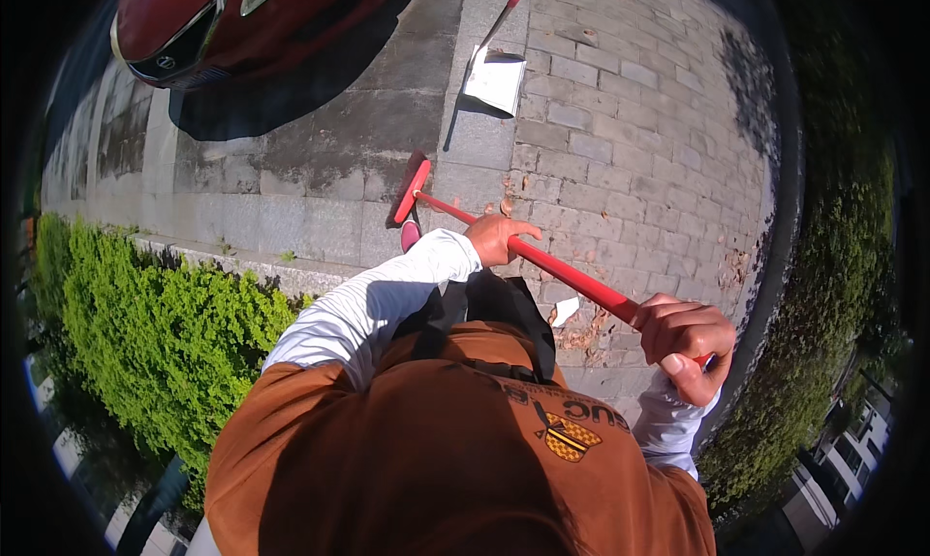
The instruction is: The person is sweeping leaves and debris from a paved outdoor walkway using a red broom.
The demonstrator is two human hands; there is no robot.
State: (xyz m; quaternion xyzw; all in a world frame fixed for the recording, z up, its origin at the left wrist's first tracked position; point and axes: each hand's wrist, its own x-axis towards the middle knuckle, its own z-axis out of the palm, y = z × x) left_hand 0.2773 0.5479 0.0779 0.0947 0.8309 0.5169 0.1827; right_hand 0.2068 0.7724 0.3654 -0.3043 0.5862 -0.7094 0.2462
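A red broom (572, 277) slants across in front of me, its long handle running from lower right to upper left. My left hand (495, 239) is closed round the middle of the handle, one finger stretched along it. Higher up, near the handle's end, my right hand (686, 345) grips it in a fist. The red broom head (413, 192) is down at the pavement, beside the toe of a pink shoe (411, 234); its bristles are hardly visible. Farther ahead stands a long-handled white dustpan (497, 81) with a red grip on top.
Dry leaves (584, 335) lie on the brick paving (620, 159) near my feet, with a small white piece (565, 311) beside them. A dark red car (242, 28) is parked at the far left. Green hedges (165, 333) border the left; a dark kerb (790, 217) and bushes border the right.
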